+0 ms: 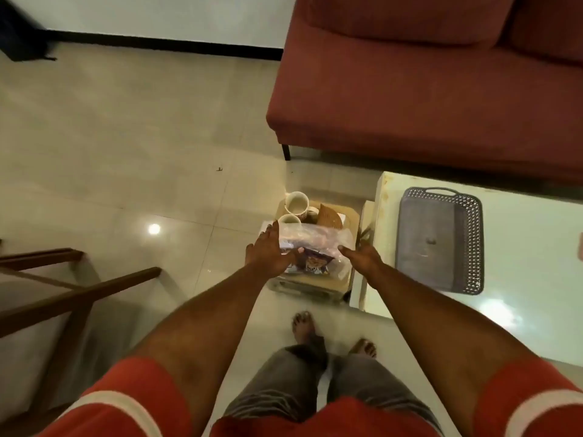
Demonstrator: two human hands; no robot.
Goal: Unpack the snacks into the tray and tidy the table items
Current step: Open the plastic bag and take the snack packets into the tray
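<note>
— Red sleeves (120,402) closest, bare arms reaching down past them. What are the hands doing?
— Left hand (268,255) lies against the left side of the clear snack bag (315,244), fingers straight, thumb across its front. Right hand (362,258) is spread wide at the right side, thumb touching the plastic.
— Where is the bag?
— On a low stand (318,283) on the floor (126,137), just beside the white counter (520,279). Mugs (296,203) stand behind it.
— And the tray?
— Grey tray (438,241) on the counter, right of the bag, apart from it. Red sofa (410,89) beyond.
</note>
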